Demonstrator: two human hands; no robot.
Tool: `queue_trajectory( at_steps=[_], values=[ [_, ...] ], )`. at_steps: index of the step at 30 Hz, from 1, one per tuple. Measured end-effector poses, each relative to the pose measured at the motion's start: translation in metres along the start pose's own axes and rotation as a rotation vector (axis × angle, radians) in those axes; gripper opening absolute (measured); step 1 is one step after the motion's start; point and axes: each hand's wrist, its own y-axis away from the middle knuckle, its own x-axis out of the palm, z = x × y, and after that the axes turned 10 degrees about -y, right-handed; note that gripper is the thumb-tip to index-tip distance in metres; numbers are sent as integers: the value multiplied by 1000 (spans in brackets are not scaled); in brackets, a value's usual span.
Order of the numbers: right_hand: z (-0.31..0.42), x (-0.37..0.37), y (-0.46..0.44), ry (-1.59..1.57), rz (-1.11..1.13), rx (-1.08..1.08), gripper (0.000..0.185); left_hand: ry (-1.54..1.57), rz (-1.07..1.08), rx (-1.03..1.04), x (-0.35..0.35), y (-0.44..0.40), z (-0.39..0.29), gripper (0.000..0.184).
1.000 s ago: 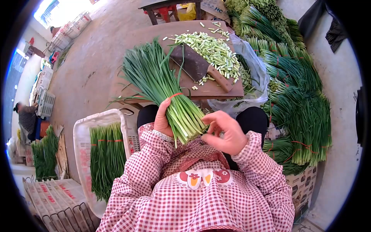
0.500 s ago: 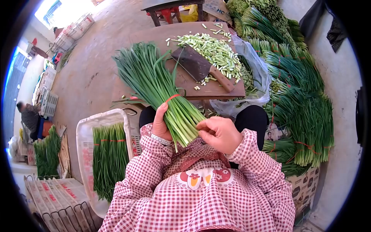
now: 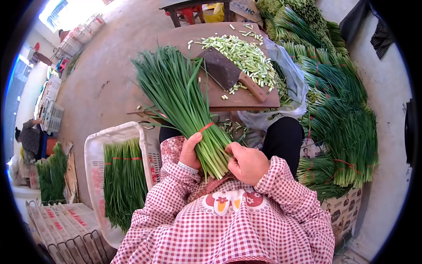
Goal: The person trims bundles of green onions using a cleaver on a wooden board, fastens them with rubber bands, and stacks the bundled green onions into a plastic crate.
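Observation:
A large bunch of garlic chives point(image 3: 176, 88) slants across my lap, its leaf tips up and to the left over the board and its pale stem ends toward me. My left hand point(image 3: 190, 151) is wrapped round its stems just below a red band point(image 3: 206, 127). At the stem ends, my right hand point(image 3: 248, 163) is closed with thumb and fingers pinched against the side stems. Beyond the bunch, a cleaver point(image 3: 222, 68) with a wooden handle lies on the brown board point(image 3: 171, 37), beside a heap of cut stem pieces point(image 3: 246, 55).
A white basket point(image 3: 92, 176) with banded chives point(image 3: 125, 185) stands at my left. Stacked chive bunches point(image 3: 347, 132) line my right, beside a clear plastic bag point(image 3: 295, 79). Folded crates point(image 3: 66, 229) lie at lower left. Another person point(image 3: 30, 138) sits at far left.
Both hands and the bunch have come slightly lower and toward me, and the bunch hangs a little steeper. My right hand stays at the stem ends.

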Motion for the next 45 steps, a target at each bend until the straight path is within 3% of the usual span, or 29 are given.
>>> queue_trajectory(
  at_steps=[4,9,27,29,33,35,39,43,45],
  values=[
    [8,1,-1,37,57,103,19,-130,-67,61,-11,-5,16,47],
    [-7,11,-8,29,13,-73,18,-140,-117,75,-12,-6,20,46],
    [-13,20,-41,33,80,-51,20,-169,-135,93,-17,-12,7,46],
    [-7,3,-43,-194,159,-205,22,-124,-115,84,-2,-4,-16,49],
    [-15,-26,-44,-553,56,58,19,-224,18,163,3,11,-58,61],
    [-8,-28,-59,-442,304,299,33,-311,69,133,1,23,-81,61],
    [-9,37,-76,-894,546,118,61,-545,171,12,-16,52,-122,78],
    [-7,82,-89,-1218,280,-36,64,-746,226,-197,-15,98,-139,86],
    [-4,74,-89,-1879,336,-6,62,-906,215,-325,-23,118,-138,89]
  ],
)
